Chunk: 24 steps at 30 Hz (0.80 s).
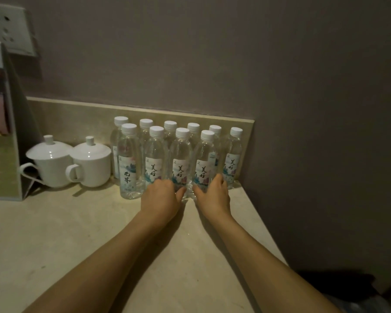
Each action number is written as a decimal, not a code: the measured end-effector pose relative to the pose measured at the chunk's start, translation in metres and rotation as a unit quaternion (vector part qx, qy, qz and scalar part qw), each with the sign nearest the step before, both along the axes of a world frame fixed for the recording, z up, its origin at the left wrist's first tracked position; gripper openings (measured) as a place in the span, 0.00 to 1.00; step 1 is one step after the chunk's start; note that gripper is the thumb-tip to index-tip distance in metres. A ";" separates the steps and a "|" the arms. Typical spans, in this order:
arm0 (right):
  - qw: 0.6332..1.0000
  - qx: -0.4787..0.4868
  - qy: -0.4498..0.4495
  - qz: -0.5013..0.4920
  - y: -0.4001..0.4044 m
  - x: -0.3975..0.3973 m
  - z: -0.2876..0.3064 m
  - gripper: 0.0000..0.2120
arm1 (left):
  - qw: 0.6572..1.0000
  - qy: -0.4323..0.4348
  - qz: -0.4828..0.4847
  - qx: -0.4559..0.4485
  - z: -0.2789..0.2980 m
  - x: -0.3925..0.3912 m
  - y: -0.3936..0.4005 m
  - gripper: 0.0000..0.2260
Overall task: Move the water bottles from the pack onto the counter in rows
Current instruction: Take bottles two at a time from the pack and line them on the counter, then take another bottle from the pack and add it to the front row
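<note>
Ten water bottles (180, 161) are stood on the tabletop (77, 222) against the wall, in a back and a front row. The left hand (161, 195) is curled round one front bottle's base, the right hand (212, 193) round its neighbour's. Placement seems in hand; release and a return to the unseen pack are likely called for.

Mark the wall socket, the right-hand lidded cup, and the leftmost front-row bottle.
white wall socket plate (8, 30), head view, middle of plate
right white lidded ceramic cup (95, 164), head view, cup body
leftmost front-row clear plastic water bottle (128, 154), head view, upper body
</note>
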State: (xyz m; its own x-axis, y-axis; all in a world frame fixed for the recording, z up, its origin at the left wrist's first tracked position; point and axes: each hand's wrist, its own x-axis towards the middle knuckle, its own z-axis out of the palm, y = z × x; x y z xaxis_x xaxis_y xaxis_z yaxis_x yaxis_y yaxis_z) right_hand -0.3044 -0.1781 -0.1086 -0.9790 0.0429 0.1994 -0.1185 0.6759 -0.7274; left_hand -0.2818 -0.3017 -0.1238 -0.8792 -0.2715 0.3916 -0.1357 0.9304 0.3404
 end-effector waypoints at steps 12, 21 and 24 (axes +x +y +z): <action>0.998 -0.056 -0.024 0.033 0.020 0.008 0.005 0.21 | 0.999 -0.032 -0.020 0.038 0.005 0.001 0.002 0.15; 0.983 -0.138 0.118 0.012 0.110 0.028 0.046 0.05 | 0.987 -0.014 -0.130 0.095 0.064 0.031 0.089 0.21; 0.964 -0.176 0.196 -0.017 0.165 0.047 0.051 0.05 | 0.978 0.009 -0.164 0.130 0.074 0.034 0.148 0.20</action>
State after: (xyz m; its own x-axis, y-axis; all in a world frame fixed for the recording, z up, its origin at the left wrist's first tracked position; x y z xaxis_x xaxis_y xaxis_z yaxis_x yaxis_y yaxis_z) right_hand -0.2573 -0.0131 -0.0578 -0.8284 0.2056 0.5211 -0.4137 0.4027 -0.8165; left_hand -0.2475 -0.1533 -0.0503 -0.9291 -0.0689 0.3634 0.1639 0.8041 0.5714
